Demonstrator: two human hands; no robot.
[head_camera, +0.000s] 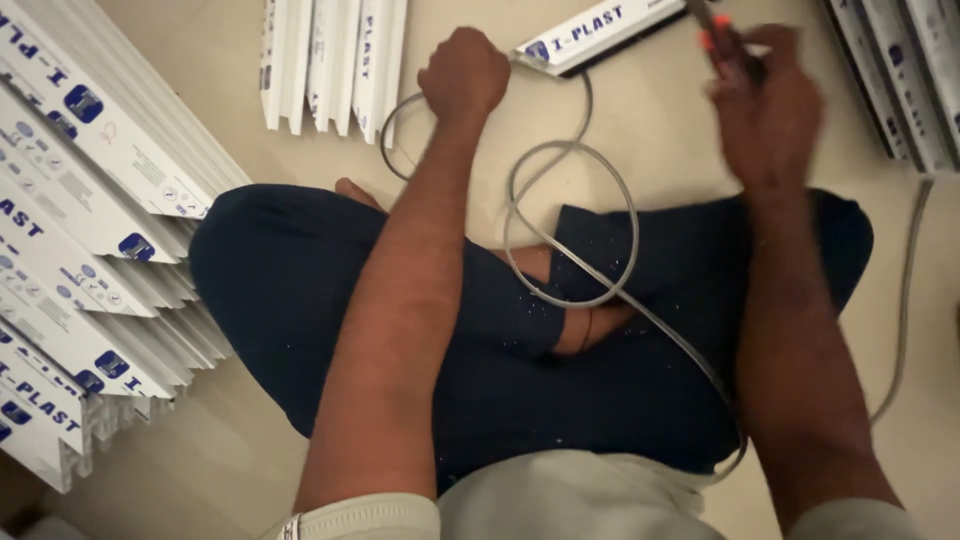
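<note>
Your left hand (464, 75) is closed in a fist on the grey cable (575, 225), fingers wrapped tight around it. The cable is round, smooth and flexible; it forms one full loop just below the fist, over your crossed legs, then trails toward your right hip.

Just to the right of the left fist lies one white plastic trunking strip (600, 30), a rigid, flat-faced channel with blue printing and a dark underside. Its long axis runs diagonally, the near end pointing down-left at your fist, the far end rising up-right toward your right hand.

Your right hand (765, 110) is blurred. Its fingers are closed around a tool with orange handles (722, 40); the tool's type and tip cannot be told.

Beyond the left fist, three white ribbed strips (335, 60) lie side by side on the beige floor (660, 130). Well to the left of it a fanned stack of trunking (90, 240) rests, too overlapped to count. More strips (905, 70) lie right of the right hand
</note>
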